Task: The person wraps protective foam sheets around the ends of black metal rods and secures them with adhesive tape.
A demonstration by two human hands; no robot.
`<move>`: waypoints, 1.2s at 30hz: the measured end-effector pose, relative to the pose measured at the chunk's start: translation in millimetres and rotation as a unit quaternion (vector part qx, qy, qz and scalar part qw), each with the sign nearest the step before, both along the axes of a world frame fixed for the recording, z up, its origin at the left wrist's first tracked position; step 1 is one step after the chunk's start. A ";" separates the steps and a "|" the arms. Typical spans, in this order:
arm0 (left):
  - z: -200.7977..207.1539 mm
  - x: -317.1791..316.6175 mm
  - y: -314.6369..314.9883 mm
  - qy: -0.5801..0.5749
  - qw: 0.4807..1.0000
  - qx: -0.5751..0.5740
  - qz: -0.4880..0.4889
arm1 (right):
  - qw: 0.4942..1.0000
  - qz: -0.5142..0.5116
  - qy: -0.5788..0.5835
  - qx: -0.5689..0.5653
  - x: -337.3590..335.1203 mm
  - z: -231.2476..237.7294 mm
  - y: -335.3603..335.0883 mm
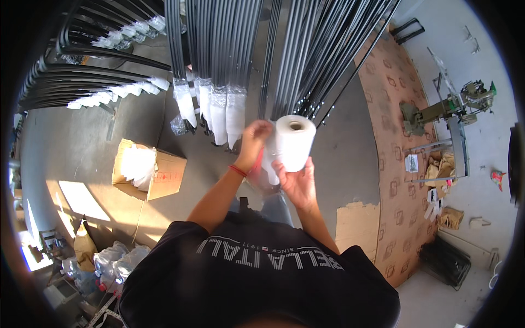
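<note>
A thick roll of clear-white plastic film [295, 150] stands nearly upright in front of my body, the hole of its core facing up. My right hand [299, 186] supports it from below, fingers and thumb closed around its lower end. Just left of the roll is my left hand [256, 139], raised beside the film and smeared by motion; its fingers are not clear. A loose strip of film [269, 167] hangs down between the hands. Beyond them, black metal rods [229, 44] hang in a dense row, several with lower ends wrapped in white film [219, 115].
More bent black rods with wrapped ends [109, 95] stand at the far left. An open cardboard box [167, 175] holding white film sits on the floor to the left. Plastic bottles [115, 265] are at lower left. A green-grey machine [437, 112] stands at right, near patterned flooring [391, 164].
</note>
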State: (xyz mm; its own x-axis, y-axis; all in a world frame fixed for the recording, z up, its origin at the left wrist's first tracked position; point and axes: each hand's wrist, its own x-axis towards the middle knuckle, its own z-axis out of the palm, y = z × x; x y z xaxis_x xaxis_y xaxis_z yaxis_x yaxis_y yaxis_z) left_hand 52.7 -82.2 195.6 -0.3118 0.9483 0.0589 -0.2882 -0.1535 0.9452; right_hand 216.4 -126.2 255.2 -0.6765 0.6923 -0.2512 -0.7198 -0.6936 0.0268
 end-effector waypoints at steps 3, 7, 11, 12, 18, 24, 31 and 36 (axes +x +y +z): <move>7.9 4.1 -4.9 -0.058 0.998 0.025 -0.027 | 0.997 -0.010 0.063 -0.049 -22.9 -6.0 -10.3; 11.0 5.8 -16.6 -0.108 0.993 -0.011 -0.056 | 0.993 -0.078 0.083 -0.016 -36.0 -12.4 -17.8; 8.1 2.1 -23.1 -0.186 0.972 0.031 -0.140 | 0.991 -0.125 0.006 0.056 -37.9 -9.3 -19.9; 9.6 2.3 -26.6 -0.247 0.954 0.055 -0.163 | 0.987 -0.140 -0.016 0.078 -38.0 -9.0 -20.8; 24.5 -3.5 -39.3 -0.303 0.918 0.057 -0.251 | 0.990 -0.111 0.007 0.086 -36.0 3.4 -24.6; 24.3 7.5 -41.0 -0.213 0.961 0.036 -0.175 | 0.984 0.072 -0.118 0.115 -8.3 2.3 -14.7; 27.6 10.5 -37.7 -0.195 0.974 0.031 -0.112 | 0.766 -0.049 -0.488 0.416 11.7 12.3 11.6; 28.0 18.6 -33.7 -0.168 0.980 0.037 -0.099 | 0.763 -0.058 -0.489 0.418 -2.3 34.7 19.9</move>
State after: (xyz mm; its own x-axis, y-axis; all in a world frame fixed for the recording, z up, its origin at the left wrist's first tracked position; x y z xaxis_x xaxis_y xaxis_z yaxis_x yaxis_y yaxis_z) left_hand 71.2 -115.9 223.6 -0.1350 0.9893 0.0559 -0.6125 -0.1277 0.7801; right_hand 214.0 -106.2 289.9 -0.3706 0.9281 -0.0349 -0.1694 -0.1045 -0.9800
